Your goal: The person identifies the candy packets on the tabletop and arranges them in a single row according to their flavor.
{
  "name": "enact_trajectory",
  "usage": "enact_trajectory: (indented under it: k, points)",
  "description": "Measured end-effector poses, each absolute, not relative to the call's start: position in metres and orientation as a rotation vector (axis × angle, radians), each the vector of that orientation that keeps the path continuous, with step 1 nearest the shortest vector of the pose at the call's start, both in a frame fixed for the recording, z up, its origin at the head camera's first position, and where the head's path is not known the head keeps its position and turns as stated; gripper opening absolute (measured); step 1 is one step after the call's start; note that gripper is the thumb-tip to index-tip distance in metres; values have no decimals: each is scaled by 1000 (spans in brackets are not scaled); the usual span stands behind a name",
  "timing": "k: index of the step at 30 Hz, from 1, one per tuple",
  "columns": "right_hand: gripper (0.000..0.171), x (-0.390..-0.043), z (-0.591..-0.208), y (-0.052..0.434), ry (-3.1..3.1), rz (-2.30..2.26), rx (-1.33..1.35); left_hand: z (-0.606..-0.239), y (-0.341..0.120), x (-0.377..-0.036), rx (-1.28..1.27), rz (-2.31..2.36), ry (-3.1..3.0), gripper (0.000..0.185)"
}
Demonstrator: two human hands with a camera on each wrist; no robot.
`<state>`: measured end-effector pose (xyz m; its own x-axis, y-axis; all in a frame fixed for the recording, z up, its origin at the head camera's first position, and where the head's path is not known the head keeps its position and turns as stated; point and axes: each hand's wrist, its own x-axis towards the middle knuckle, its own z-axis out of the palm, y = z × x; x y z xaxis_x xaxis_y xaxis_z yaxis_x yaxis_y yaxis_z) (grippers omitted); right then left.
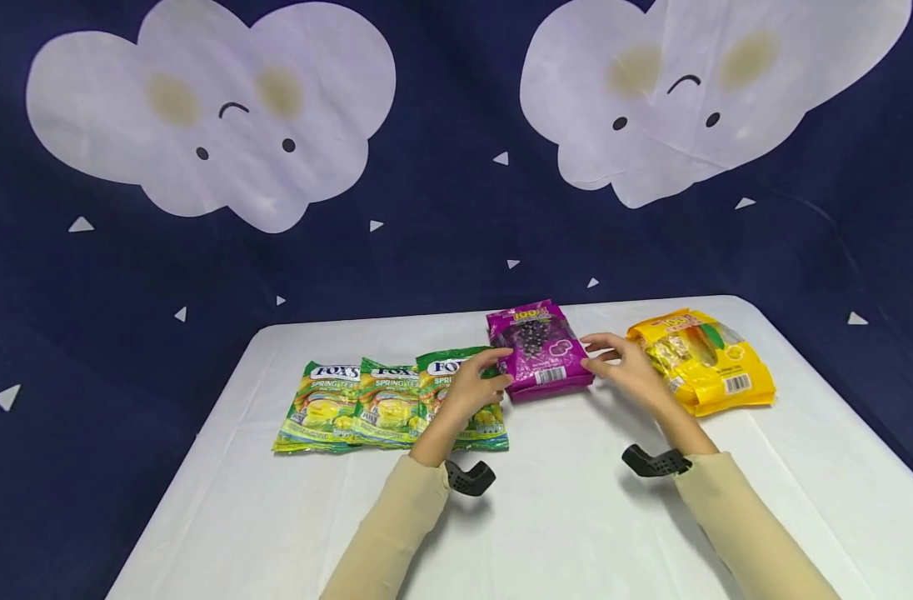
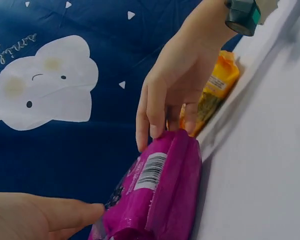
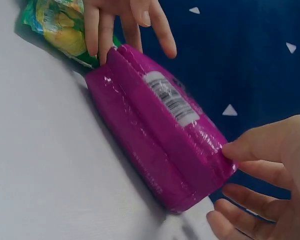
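A purple candy bag (image 1: 542, 354) with grapes and a barcode on its front lies on the white table between my two hands. My left hand (image 1: 467, 392) is at its left edge, over the rightmost green candy bag (image 1: 490, 429), fingers spread and loosely bent. On the opposite side my right hand (image 1: 632, 375) touches the purple bag's corner with the thumb; its other fingers (image 3: 250, 215) are relaxed and apart. The left fingertips are partly hidden behind the purple bag (image 3: 150, 135) in the right wrist view.
Two more green FOX'S bags (image 1: 325, 408) overlap the rightmost one in a row at the left. A yellow candy bag (image 1: 715, 362) lies right of the right hand. Behind the table (image 1: 561, 517) hangs a dark blue cloth (image 1: 441, 250) with white clouds.
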<state>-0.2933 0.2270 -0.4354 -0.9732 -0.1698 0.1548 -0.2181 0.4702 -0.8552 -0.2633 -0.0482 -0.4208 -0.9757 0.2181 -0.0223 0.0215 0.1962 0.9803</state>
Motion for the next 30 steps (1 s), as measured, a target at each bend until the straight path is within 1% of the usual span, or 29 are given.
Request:
enact_trajectory:
  k: [6, 10, 15, 24, 28, 30]
  points:
    - [57, -308, -446, 232, -2646, 1959, 344, -426, -43, -269, 193, 1925, 2310, 41]
    - [64, -315, -448, 237, -2618, 2245, 359, -432, -43, -272, 178, 1967, 2277, 44]
    - [72, -323, -446, 243, -2640, 2394, 374, -437, -42, -276, 145, 2056, 2157, 48]
    - [71, -328, -445, 251, -2575, 2642, 531, -436, -38, -277, 77, 2076, 2050, 45]
    - [66, -323, -445, 260, -2400, 2915, 517, -434, -37, -276, 100, 2077, 2070, 44]
    - [65, -318, -445, 262, -2360, 2969, 516, -433, -36, -275, 114, 2080, 2095, 43]
